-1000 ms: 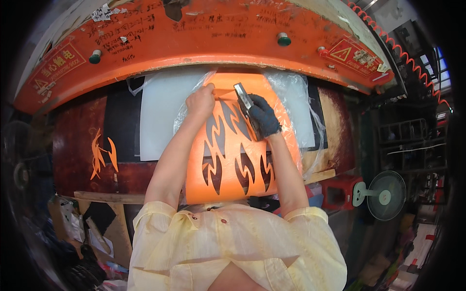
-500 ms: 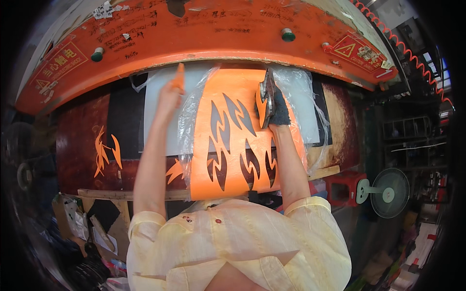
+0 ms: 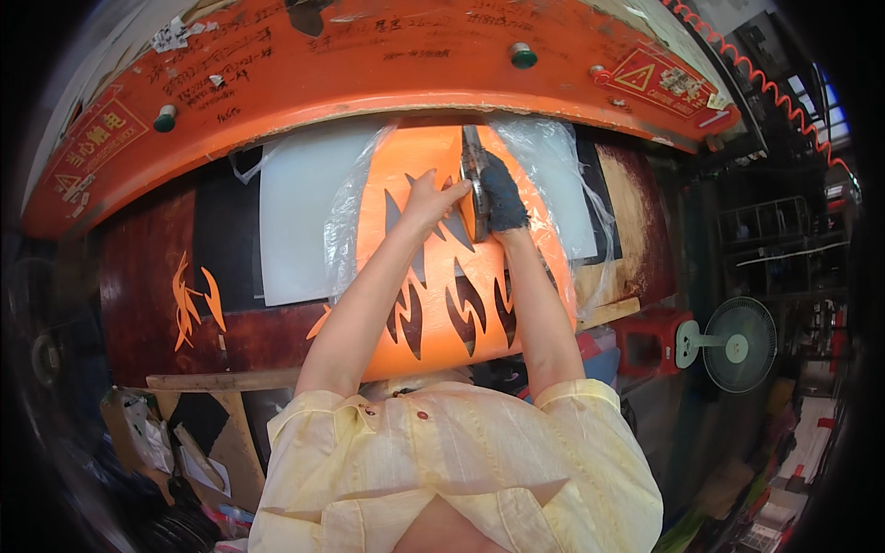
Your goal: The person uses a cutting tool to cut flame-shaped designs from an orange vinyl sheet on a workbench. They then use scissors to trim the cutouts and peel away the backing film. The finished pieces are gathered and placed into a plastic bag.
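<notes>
Orange machine front (image 3: 406,78) arches across the top of the view, over the far edge of a dark red table (image 3: 138,253). Pale board (image 3: 300,212) lies on the table, part over a black sheet (image 3: 226,230); likely a backing for the work. Clear film (image 3: 345,230) sticks out both sides of the orange sheet, probably keeping it off the board. Orange sheet (image 3: 433,281) sits straight in front of the person, running from under the machine edge toward the shirt, near end bending down at the table edge. Flame-shaped holes in it, closely packed, presumably to save material.

Right hand (image 3: 503,195), dark glove: fingers closed round a metal tool (image 3: 473,170), gripping from its right side. Tool is tipped up on edge over the sheet's far part, seemingly so its left face can be reached; glove probably guards against sharp edges. Left hand (image 3: 431,203), bare: fingers part spread, tips up at the tool's edge; can't tell if they pinch anything. Orange scraps (image 3: 184,309) lie loose at far left on the table, apart from the sheet, likely to keep it uncluttered.
</notes>
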`<action>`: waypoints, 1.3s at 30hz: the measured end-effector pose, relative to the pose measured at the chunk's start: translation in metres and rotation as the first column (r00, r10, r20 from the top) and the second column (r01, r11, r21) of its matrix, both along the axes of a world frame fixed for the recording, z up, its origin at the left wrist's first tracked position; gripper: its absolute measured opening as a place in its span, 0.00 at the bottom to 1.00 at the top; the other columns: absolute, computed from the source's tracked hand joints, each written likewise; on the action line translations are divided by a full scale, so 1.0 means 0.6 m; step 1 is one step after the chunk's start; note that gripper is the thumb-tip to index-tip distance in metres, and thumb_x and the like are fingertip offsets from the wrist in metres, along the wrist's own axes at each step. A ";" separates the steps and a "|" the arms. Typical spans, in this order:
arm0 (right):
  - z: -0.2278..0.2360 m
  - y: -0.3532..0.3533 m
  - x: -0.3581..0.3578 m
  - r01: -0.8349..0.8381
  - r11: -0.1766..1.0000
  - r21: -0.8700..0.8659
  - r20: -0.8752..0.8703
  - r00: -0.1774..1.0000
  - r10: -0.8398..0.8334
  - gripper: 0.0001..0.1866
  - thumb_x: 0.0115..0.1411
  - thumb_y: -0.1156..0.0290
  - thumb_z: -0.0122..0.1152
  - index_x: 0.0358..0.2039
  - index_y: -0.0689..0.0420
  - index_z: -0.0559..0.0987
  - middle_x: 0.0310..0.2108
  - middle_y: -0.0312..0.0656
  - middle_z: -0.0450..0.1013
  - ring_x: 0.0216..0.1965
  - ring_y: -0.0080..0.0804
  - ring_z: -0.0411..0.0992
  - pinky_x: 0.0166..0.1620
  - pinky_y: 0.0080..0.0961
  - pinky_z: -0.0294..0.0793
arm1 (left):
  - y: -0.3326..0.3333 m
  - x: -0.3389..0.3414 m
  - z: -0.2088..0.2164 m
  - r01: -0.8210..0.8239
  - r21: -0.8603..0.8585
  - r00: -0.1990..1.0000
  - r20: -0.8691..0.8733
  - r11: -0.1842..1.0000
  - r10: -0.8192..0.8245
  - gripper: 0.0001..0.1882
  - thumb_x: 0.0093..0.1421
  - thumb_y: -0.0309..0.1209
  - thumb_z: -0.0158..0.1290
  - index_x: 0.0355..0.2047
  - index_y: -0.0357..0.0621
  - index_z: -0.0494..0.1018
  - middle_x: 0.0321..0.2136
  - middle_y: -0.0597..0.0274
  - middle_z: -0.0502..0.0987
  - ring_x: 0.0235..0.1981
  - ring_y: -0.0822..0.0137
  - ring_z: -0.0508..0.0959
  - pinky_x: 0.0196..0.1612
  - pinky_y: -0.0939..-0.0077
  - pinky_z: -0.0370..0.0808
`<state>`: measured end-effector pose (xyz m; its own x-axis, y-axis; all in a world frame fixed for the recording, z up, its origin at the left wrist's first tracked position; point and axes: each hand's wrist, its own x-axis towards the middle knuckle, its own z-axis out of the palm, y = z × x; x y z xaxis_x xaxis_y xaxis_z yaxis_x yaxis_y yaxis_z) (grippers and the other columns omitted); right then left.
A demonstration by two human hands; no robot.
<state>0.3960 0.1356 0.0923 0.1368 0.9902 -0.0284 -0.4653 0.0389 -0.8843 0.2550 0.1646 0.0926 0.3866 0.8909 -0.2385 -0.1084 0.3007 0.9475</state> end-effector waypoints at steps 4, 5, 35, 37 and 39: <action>0.000 -0.004 0.009 0.053 0.998 -0.043 0.043 0.998 -0.051 0.26 0.58 0.65 0.56 0.55 0.60 0.65 0.45 0.39 0.69 0.45 0.26 0.68 0.48 0.24 0.68 | 0.007 0.010 -0.008 -0.023 0.004 0.994 -0.111 1.000 0.023 0.13 0.53 0.33 0.61 0.30 0.39 0.70 0.23 0.64 0.73 0.20 0.75 0.72 0.21 0.82 0.69; 0.000 -0.006 0.010 0.038 0.999 -0.028 0.077 0.996 -0.036 0.25 0.57 0.66 0.55 0.55 0.60 0.65 0.45 0.39 0.69 0.45 0.27 0.68 0.48 0.24 0.68 | 0.006 0.009 -0.009 -0.025 0.030 0.995 -0.093 0.999 0.027 0.12 0.53 0.32 0.60 0.30 0.39 0.70 0.23 0.63 0.73 0.20 0.75 0.73 0.21 0.81 0.69; -0.029 0.000 0.008 0.018 1.000 0.004 0.295 0.955 -0.019 0.20 0.59 0.67 0.53 0.51 0.61 0.69 0.36 0.36 0.72 0.37 0.22 0.69 0.40 0.23 0.70 | -0.217 -0.529 -0.035 -0.299 0.483 0.589 -0.584 0.823 0.558 0.06 0.54 0.27 0.45 0.31 0.39 0.64 0.21 0.57 0.66 0.24 0.65 0.69 0.30 0.69 0.67; -0.023 -0.005 -0.003 -0.024 0.997 -0.076 0.215 0.976 0.040 0.19 0.60 0.65 0.52 0.50 0.61 0.69 0.36 0.37 0.72 0.34 0.23 0.71 0.35 0.24 0.73 | -0.263 -0.486 -0.058 -0.187 0.456 0.446 -0.750 0.870 0.489 0.08 0.54 0.29 0.45 0.35 0.42 0.67 0.27 0.47 0.73 0.31 0.49 0.75 0.36 0.55 0.70; -0.014 -0.006 -0.014 0.009 0.994 -0.112 0.154 0.988 0.008 0.19 0.60 0.64 0.52 0.49 0.60 0.69 0.35 0.37 0.72 0.31 0.24 0.71 0.32 0.24 0.74 | -0.295 -0.444 -0.068 -0.125 0.406 0.400 -0.814 0.905 0.420 0.12 0.52 0.30 0.46 0.38 0.44 0.68 0.31 0.48 0.74 0.36 0.46 0.74 0.38 0.53 0.70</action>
